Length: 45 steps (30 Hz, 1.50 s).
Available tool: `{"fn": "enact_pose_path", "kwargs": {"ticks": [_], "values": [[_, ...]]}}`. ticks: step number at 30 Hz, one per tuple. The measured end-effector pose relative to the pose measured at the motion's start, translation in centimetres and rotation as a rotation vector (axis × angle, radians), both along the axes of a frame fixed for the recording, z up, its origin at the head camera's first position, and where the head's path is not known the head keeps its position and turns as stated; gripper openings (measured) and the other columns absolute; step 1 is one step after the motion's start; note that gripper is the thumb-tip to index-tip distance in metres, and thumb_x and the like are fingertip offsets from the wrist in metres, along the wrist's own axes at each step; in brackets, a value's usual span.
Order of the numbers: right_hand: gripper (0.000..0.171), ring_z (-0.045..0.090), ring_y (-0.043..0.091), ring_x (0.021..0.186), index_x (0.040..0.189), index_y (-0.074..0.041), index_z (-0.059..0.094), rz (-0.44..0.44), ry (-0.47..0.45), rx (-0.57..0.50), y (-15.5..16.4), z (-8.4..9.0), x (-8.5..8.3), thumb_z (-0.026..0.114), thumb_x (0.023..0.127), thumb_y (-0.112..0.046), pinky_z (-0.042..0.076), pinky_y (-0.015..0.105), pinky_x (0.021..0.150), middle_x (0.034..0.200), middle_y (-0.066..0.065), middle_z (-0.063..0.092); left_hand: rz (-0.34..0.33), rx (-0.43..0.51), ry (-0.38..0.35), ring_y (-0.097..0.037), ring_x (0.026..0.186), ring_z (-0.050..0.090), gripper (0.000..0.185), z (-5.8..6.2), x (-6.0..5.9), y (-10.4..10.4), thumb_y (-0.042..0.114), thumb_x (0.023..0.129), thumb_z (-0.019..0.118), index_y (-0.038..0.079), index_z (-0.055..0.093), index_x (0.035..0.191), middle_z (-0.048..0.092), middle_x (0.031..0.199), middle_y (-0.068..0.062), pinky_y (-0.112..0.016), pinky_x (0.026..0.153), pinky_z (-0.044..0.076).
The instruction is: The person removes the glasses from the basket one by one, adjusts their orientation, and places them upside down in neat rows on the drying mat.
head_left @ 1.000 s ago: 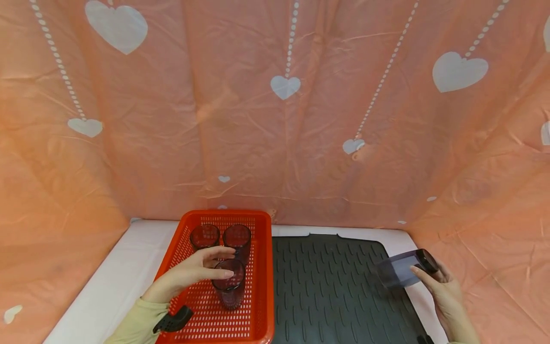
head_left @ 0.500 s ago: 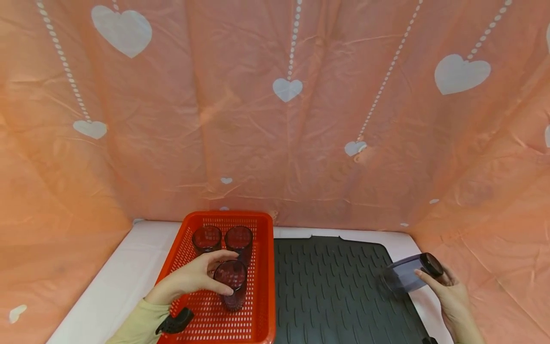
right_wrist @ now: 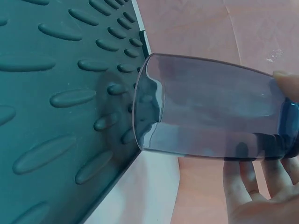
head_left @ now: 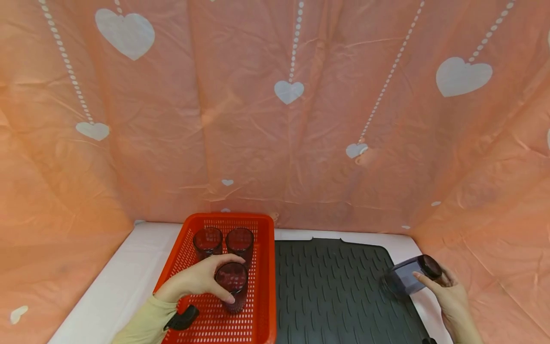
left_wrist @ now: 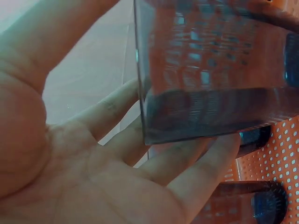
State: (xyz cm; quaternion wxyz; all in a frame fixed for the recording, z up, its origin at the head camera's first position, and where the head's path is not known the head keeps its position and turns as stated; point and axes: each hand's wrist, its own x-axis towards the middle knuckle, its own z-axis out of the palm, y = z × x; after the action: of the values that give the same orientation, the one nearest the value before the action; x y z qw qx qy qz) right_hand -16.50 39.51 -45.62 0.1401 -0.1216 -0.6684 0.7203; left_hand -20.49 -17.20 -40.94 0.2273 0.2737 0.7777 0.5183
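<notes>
A purple-tinted drinking glass (head_left: 232, 286) stands upright in the red plastic basket (head_left: 266, 306), and my left hand (head_left: 202, 282) curls round its upper part, thumb on the near side. The left wrist view has the glass wall (left_wrist: 201, 70) close up, with the spread fingers (left_wrist: 205, 163) passing behind it; fingertip contact is partly hidden. Farther back in the basket stand two more glasses, one left (head_left: 208, 239) and one right (head_left: 240, 240). My right hand (head_left: 451, 296) holds another clear purple glass (right_wrist: 210, 107) near its base. That glass lies tilted sideways, mouth toward the black mat.
A black ribbed mat (head_left: 331, 291) lies right of the basket on a white surface (head_left: 107, 272). Its right edge is beneath the mouth of the right-hand glass. A peach curtain (head_left: 249, 119) with white hearts hangs behind and at both sides.
My left hand has lowered around the front glass, its thumb and fingers moving farther round it. The right hand still holds its tilted glass, shifted slightly right and down in view.
</notes>
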Motion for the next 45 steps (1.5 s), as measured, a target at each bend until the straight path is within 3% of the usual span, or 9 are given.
{"fn": "enact_pose_path", "kwargs": {"ticks": [4, 13, 24, 32, 35, 40, 45], "values": [[0.08, 0.056, -0.008, 0.09, 0.148, -0.012, 0.035, -0.009, -0.022, 0.043, 0.0, -0.1, -0.2, 0.076, 0.08, -0.002, 0.046, 0.008, 0.072, 0.101, -0.027, 0.064, 0.007, -0.003, 0.0, -0.041, 0.109, 0.052, 0.077, -0.1, 0.0, 0.0, 0.011, 0.07, 0.086, 0.004, 0.047, 0.137, 0.05, 0.128, -0.021, -0.052, 0.085, 0.048], [0.075, 0.048, -0.008, 0.091, 0.141, -0.024, 0.043, -0.061, -0.187, 0.216, -0.2, -0.1, -0.6, 0.082, 0.077, -0.018, 0.041, 0.007, 0.068, 0.092, -0.032, 0.058, -0.004, 0.006, 0.017, -0.04, 0.108, 0.053, 0.073, -0.2, 0.0, 0.2, 0.009, 0.073, 0.083, 0.003, 0.047, 0.136, 0.053, 0.126, -0.019, -0.049, 0.085, 0.049], [0.072, 0.053, -0.009, 0.092, 0.14, -0.014, 0.045, 0.037, -0.021, 0.201, -0.7, -0.6, -1.2, 0.078, 0.078, -0.001, 0.043, 0.009, 0.068, 0.099, -0.029, 0.06, 0.004, -0.004, 0.017, -0.04, 0.108, 0.053, 0.072, -0.2, 0.0, 0.1, 0.011, 0.074, 0.083, 0.004, 0.048, 0.136, 0.053, 0.126, -0.019, -0.046, 0.085, 0.049], [0.066, 0.055, -0.006, 0.093, 0.134, -0.021, 0.054, 0.053, 0.082, 0.223, -0.6, -1.6, -2.1, 0.078, 0.076, 0.0, 0.045, 0.009, 0.071, 0.104, -0.023, 0.064, 0.01, -0.016, 0.022, -0.039, 0.107, 0.053, 0.07, -0.3, 0.0, 0.0, 0.01, 0.075, 0.082, 0.006, 0.048, 0.136, 0.053, 0.126, -0.019, -0.046, 0.084, 0.049], [0.065, 0.055, -0.007, 0.094, 0.132, -0.025, 0.055, 0.054, 0.094, 0.254, -0.7, -1.7, -2.3, 0.079, 0.076, -0.001, 0.045, 0.009, 0.072, 0.105, -0.024, 0.063, 0.011, -0.012, 0.017, -0.039, 0.107, 0.053, 0.07, -0.3, 0.0, -0.1, 0.009, 0.075, 0.082, 0.006, 0.048, 0.136, 0.053, 0.126, -0.019, -0.046, 0.085, 0.049], [0.067, 0.054, -0.008, 0.095, 0.134, -0.017, 0.053, 0.052, 0.084, 0.27, -1.5, -1.1, -2.3, 0.079, 0.075, 0.002, 0.04, 0.005, 0.076, 0.104, -0.027, 0.061, 0.016, -0.005, -0.004, -0.039, 0.108, 0.053, 0.072, -0.4, 0.0, -0.1, 0.01, 0.074, 0.083, 0.006, 0.048, 0.137, 0.052, 0.127, -0.019, -0.041, 0.083, 0.05], [0.067, 0.053, -0.011, 0.097, 0.134, -0.019, 0.054, 0.056, 0.087, 0.308, -1.7, -1.2, -2.5, 0.079, 0.075, 0.002, 0.039, 0.004, 0.076, 0.105, -0.028, 0.06, 0.023, -0.006, -0.019, -0.038, 0.108, 0.054, 0.072, -0.4, 0.0, -0.1, 0.011, 0.074, 0.083, 0.008, 0.048, 0.137, 0.052, 0.127, -0.018, -0.039, 0.082, 0.05]]}}
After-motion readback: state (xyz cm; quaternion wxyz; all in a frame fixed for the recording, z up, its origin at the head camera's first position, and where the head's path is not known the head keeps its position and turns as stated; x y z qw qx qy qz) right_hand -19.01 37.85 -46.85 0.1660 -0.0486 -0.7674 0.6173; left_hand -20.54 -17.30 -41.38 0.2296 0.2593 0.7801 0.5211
